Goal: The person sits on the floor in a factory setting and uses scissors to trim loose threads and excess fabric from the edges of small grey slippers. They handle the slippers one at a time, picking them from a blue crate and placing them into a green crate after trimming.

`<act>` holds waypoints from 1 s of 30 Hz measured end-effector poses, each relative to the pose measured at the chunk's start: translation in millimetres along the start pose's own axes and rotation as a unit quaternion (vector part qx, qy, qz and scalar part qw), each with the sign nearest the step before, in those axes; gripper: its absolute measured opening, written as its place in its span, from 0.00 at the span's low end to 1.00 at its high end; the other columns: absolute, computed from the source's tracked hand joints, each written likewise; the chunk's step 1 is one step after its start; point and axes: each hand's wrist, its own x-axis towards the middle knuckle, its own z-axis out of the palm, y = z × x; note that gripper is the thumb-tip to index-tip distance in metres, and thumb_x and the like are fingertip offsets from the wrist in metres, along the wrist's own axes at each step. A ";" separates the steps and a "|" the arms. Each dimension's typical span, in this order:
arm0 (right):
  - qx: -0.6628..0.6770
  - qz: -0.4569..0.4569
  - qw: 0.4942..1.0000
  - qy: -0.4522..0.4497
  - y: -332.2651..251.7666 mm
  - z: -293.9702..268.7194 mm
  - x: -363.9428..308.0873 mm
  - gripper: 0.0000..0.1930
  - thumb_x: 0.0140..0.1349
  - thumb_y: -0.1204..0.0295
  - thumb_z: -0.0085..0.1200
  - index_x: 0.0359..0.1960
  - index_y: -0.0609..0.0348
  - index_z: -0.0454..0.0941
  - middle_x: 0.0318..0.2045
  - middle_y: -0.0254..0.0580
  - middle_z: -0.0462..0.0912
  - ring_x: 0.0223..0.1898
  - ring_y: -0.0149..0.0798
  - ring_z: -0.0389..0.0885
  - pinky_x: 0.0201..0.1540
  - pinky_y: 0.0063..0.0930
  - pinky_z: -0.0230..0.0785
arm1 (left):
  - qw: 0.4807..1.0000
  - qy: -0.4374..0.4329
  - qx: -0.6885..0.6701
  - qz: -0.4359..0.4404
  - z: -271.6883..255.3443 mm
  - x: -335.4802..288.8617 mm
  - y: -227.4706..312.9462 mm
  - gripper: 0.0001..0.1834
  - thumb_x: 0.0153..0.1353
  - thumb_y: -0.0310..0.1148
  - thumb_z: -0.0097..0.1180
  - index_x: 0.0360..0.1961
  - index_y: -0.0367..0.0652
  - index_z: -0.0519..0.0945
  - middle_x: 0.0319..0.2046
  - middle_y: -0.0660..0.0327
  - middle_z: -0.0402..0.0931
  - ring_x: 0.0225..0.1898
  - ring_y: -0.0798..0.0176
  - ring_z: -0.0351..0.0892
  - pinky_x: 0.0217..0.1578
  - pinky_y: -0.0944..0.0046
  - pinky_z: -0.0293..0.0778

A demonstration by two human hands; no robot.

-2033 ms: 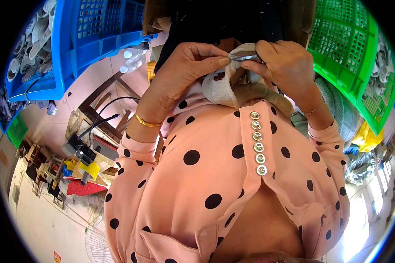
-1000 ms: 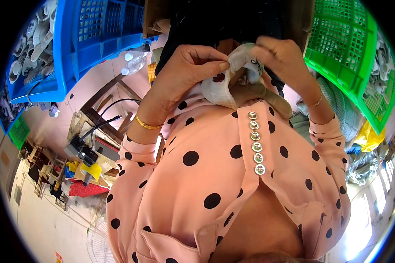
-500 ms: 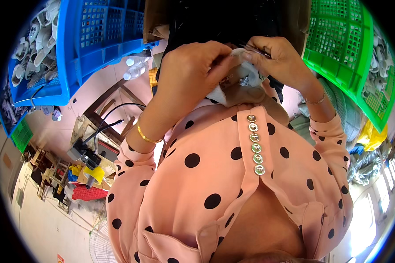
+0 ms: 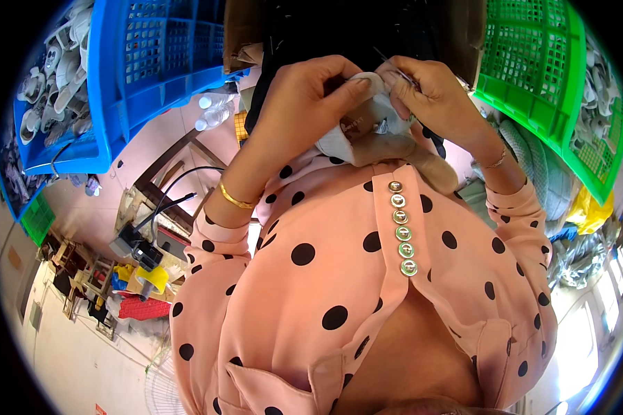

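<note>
Pinched at its edge by my far-off left hand (image 4: 308, 98) is the shoe (image 4: 386, 149). My right hand (image 4: 437, 95) clasps a thin tool (image 4: 407, 78) at that edge.

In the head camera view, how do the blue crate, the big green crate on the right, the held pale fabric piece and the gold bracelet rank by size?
Largest to smallest:
1. Blue crate and green crate: too alike to rank, both cut off
2. Pale fabric piece, partly hidden
3. Gold bracelet
</note>
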 end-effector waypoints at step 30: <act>-0.430 -0.214 0.844 0.237 8.7 13.0 -11.5 0.25 0.57 0.41 0.52 0.29 0.52 0.72 0.12 0.32 0.71 0.16 0.34 0.74 0.19 0.25 0.65 | 0.939 0.028 -0.314 -0.141 -6.2 -17.3 -21.8 0.11 0.58 0.27 0.60 0.42 0.35 0.83 0.31 0.60 0.83 0.29 0.73 0.81 0.32 0.77 0.76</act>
